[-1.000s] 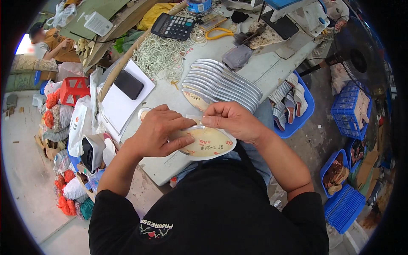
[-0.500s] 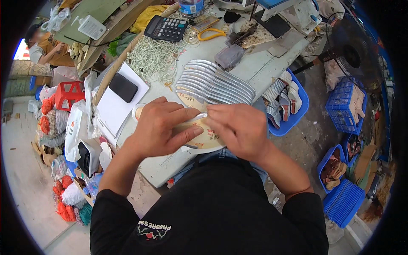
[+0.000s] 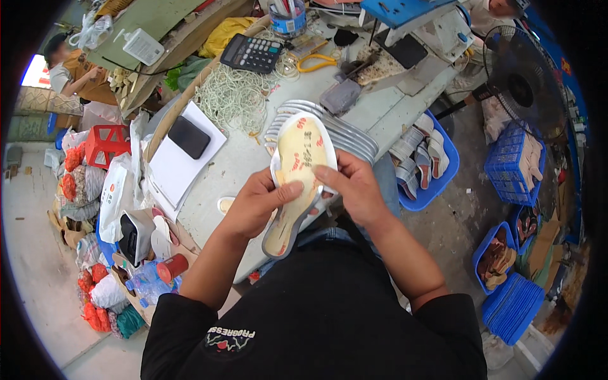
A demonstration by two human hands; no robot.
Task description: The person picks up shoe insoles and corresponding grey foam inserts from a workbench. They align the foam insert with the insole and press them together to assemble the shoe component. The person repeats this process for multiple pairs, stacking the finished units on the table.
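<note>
A cream shoe insole (image 3: 292, 152) with red and dark markings, a white edge at its wide end and a grey edge at its narrow end, is held up in front of me. My left hand (image 3: 261, 199) grips its left side, thumb lying on the face. From the other side my right hand (image 3: 356, 188) holds it too, its thumb pressed on the middle. Just behind it, a row of overlapping silver-edged insoles (image 3: 360, 138) lies on the table (image 3: 218, 234), partly hidden by the held one. A small pale oval piece (image 3: 225, 204) rests near my left hand.
Around the far tabletop are a tangle of pale cord (image 3: 231, 95), a calculator (image 3: 251, 53), yellow-handled pliers (image 3: 316, 62) and a phone (image 3: 189, 137) on white paper. Right of the table stand a blue basket of shoe parts (image 3: 443, 174) and a fan (image 3: 520, 88).
The insole, earlier low and bent between my hands, is now raised with its marked face showing lengthwise. My hands have shifted to its two sides. Another person has appeared at the top right.
</note>
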